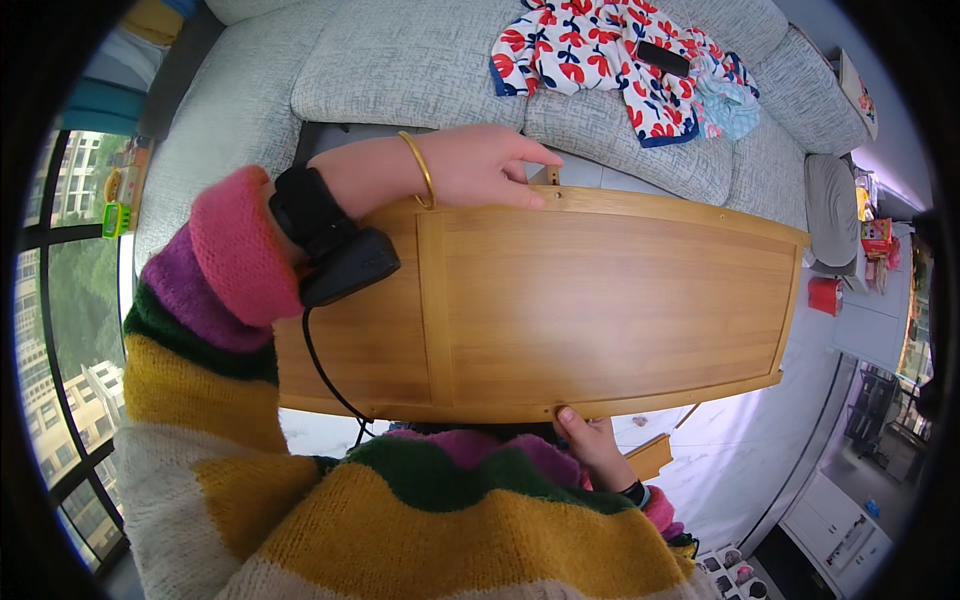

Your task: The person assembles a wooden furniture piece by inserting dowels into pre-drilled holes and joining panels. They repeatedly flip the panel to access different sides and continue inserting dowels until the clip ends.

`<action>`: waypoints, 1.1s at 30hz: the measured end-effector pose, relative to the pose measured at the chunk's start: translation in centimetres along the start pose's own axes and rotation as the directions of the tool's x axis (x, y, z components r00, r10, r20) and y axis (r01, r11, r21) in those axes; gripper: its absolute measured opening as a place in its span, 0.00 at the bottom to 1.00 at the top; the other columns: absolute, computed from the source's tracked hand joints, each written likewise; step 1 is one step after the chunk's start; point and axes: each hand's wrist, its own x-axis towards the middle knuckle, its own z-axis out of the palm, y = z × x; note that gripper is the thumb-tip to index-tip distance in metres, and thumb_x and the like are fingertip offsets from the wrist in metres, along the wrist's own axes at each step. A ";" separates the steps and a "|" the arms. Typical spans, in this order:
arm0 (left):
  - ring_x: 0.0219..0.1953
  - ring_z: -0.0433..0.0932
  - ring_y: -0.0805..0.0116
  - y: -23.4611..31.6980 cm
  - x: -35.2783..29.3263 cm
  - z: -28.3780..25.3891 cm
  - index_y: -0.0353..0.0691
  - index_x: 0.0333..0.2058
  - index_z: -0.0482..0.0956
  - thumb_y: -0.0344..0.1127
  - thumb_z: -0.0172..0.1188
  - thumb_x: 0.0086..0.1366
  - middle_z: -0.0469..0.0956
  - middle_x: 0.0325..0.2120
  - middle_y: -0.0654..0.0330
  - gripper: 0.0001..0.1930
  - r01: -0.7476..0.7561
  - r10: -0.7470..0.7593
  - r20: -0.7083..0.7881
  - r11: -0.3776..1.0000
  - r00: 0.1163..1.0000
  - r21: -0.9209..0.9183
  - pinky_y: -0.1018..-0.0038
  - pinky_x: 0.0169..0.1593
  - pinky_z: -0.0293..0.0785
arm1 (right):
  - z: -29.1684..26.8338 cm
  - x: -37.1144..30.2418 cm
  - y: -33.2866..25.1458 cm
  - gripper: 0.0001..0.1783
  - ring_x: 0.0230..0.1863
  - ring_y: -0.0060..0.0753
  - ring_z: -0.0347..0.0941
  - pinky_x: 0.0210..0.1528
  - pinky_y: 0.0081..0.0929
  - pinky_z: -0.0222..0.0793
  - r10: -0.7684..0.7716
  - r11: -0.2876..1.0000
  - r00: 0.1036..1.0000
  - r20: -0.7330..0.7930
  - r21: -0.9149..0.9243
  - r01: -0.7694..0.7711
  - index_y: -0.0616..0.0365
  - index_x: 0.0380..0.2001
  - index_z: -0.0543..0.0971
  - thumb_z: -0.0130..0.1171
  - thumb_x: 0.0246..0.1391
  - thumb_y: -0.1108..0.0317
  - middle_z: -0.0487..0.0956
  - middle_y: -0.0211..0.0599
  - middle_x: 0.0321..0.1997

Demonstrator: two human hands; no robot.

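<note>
A long, framed wooden panel [610,300], like a tabletop, stretches across in front of me, with a crossbar near its left end. My left hand [480,165] reaches over to its far edge. The thumb lies on the rail and the index finger points past it, close to a small wooden piece [551,174] sticking out beyond; the remaining fingers are hidden. At the near edge, my right hand [590,440] grips the panel with its thumb on top and its fingers out of sight below. A black device [350,268] with a cable is strapped to my left wrist.
Beyond the panel stands a grey sofa [400,75] with a floral cloth [570,50] and a dark phone [662,58] on it. Another wooden piece [650,457] shows below the near edge. Windows [85,190] are at left, and a red box [825,296] at right.
</note>
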 end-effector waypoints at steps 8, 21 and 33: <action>0.23 0.66 0.70 -0.8 1.3 -1.4 0.37 0.58 0.63 0.49 0.62 0.54 0.71 0.18 0.61 0.36 0.030 -0.033 -0.082 0.999 0.996 -0.038 0.75 0.30 0.65 | -0.5 2.1 -1.8 0.05 0.19 0.14 0.60 0.21 0.15 0.55 -0.028 0.996 0.997 -0.065 0.083 0.033 0.58 0.36 0.72 0.53 0.57 0.69 0.68 0.22 0.21; 0.39 0.76 0.61 -4.3 3.3 -4.3 0.36 0.54 0.68 0.52 0.59 0.58 0.77 0.39 0.51 0.31 -0.028 0.089 -0.331 0.983 0.939 0.183 0.71 0.47 0.70 | -2.3 9.1 -9.5 0.18 0.25 0.19 0.73 0.26 0.17 0.70 0.048 0.950 0.977 0.208 -0.311 0.019 0.64 0.37 0.77 0.71 0.40 0.73 0.79 0.31 0.30; 0.41 0.75 0.63 -3.6 3.8 -5.0 0.33 0.54 0.66 0.46 0.54 0.64 0.77 0.39 0.48 0.26 0.120 -0.022 -0.334 0.954 0.942 0.275 0.71 0.46 0.70 | -2.6 11.7 -9.7 0.19 0.42 0.41 0.73 0.43 0.33 0.69 -0.425 0.665 0.786 0.448 -0.434 0.607 0.59 0.39 0.78 0.68 0.44 0.61 0.79 0.39 0.39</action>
